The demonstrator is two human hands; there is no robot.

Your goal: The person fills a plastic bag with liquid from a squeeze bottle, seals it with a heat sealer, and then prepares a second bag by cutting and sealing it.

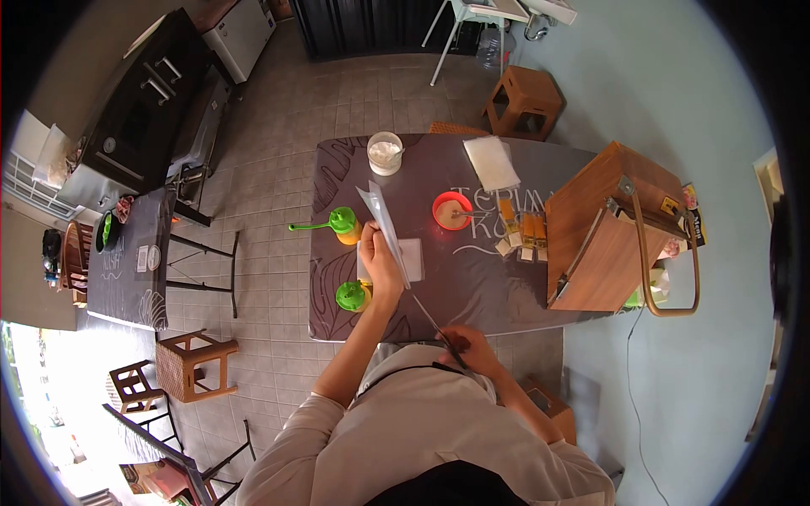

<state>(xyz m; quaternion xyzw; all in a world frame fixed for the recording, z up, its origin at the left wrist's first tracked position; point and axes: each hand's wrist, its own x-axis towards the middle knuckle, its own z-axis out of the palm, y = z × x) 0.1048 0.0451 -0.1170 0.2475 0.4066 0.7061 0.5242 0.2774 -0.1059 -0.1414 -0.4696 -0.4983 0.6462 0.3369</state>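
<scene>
We count two hands at work: our left hand (pixel 381 261) pinches one pale, translucent sheet (pixel 384 215), standing on edge above the desk (pixel 506 291), while our right hand (pixel 469 347), nearer our body, is closed around one long, thin tool (pixel 432 321) whose tip points toward the left hand.

We see two green-lidded bottles beside the left hand: the farther bottle (pixel 344 228), yellow-orange inside, lies just left of it, and the nearer bottle (pixel 353 295) stands left of the wrist. One pale flat square (pixel 412 257) lies beneath the left hand, partly covered. Beyond that hand stands one clear jar (pixel 386 155) of white contents. To its right we have one red bowl (pixel 452 211) holding a light-brown substance and one spoon; farther right, a cluster of small orange-yellow containers (pixel 526 229), too small to count surely.
</scene>
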